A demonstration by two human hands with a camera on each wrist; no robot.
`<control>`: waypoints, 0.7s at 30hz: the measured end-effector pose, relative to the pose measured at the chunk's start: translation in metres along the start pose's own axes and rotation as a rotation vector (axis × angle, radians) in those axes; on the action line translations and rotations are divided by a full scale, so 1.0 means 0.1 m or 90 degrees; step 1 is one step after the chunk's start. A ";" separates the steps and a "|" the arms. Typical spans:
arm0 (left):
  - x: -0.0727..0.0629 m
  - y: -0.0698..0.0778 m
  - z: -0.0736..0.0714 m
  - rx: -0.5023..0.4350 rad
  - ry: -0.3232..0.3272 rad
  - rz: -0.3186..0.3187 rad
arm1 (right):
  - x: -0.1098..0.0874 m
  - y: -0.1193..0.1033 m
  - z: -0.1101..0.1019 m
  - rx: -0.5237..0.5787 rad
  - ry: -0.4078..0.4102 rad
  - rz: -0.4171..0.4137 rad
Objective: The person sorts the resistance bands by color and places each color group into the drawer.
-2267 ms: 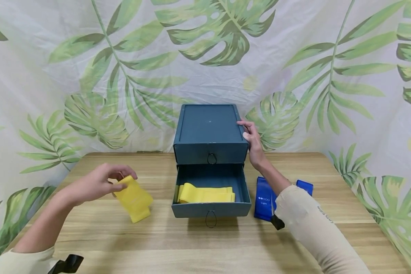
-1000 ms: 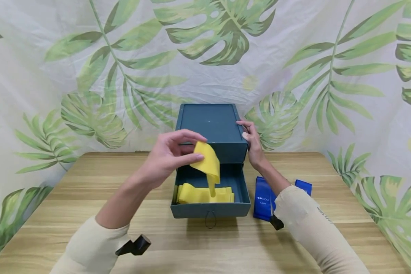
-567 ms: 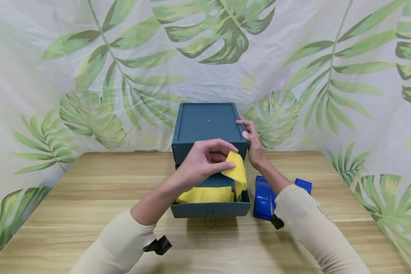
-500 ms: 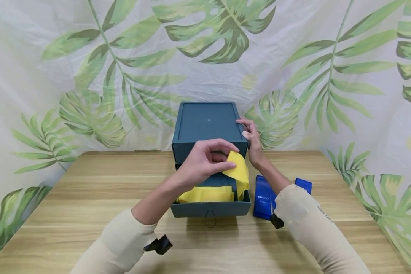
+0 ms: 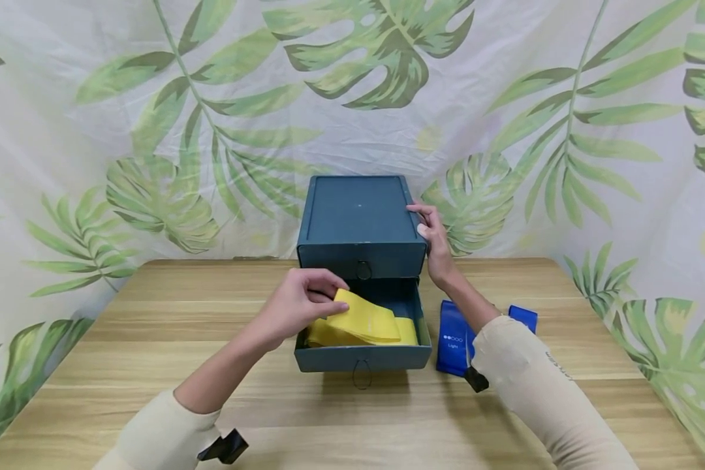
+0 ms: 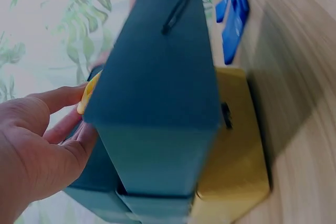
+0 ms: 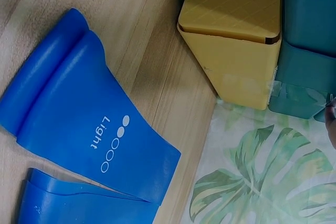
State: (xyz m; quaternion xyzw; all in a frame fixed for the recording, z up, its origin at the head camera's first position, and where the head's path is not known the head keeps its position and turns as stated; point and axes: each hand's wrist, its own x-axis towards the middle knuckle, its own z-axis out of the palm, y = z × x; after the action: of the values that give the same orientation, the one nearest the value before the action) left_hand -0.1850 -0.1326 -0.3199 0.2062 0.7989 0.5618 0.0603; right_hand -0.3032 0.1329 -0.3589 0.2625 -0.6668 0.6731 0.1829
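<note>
My left hand (image 5: 311,300) pinches one end of a folded yellow resistance band (image 5: 367,320) between thumb and fingers. Most of that band lies inside the pulled-out drawer (image 5: 361,359), on top of another yellow band (image 5: 408,331). In the left wrist view, only a bit of yellow band (image 6: 88,95) shows at the fingertips, behind the drawer. My right hand (image 5: 437,245) rests against the right side of the dark teal drawer cabinet (image 5: 358,209), fingertips at its top edge. The cabinet's upper drawer (image 5: 329,261) is closed.
Blue resistance bands (image 5: 451,346) lie on the wooden table (image 5: 170,365) right of the cabinet, one printed "Light". A yellow box section (image 6: 236,156) sits beneath the teal drawers. Behind hangs a leaf-patterned cloth (image 5: 247,130).
My left hand has carried the yellow band from the table's left over the drawer, to its right side, then back left and lower, laying it over the other band. The right hand has stayed put.
</note>
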 end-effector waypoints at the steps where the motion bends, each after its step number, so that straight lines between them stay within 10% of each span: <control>1: -0.01 -0.03 -0.02 0.001 0.003 -0.009 | 0.00 0.00 0.00 -0.001 0.000 0.001; 11: -0.06 -0.12 -0.14 0.079 0.009 -0.038 | -0.01 -0.02 0.00 -0.007 0.001 0.005; 21: -0.08 -0.06 -0.09 0.316 0.051 0.061 | -0.01 -0.02 -0.01 -0.004 -0.004 0.003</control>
State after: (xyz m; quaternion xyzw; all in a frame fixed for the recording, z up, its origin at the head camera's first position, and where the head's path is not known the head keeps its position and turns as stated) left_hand -0.1819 -0.1453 -0.3232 0.2297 0.9035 0.3583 -0.0506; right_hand -0.3009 0.1338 -0.3576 0.2625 -0.6703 0.6704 0.1799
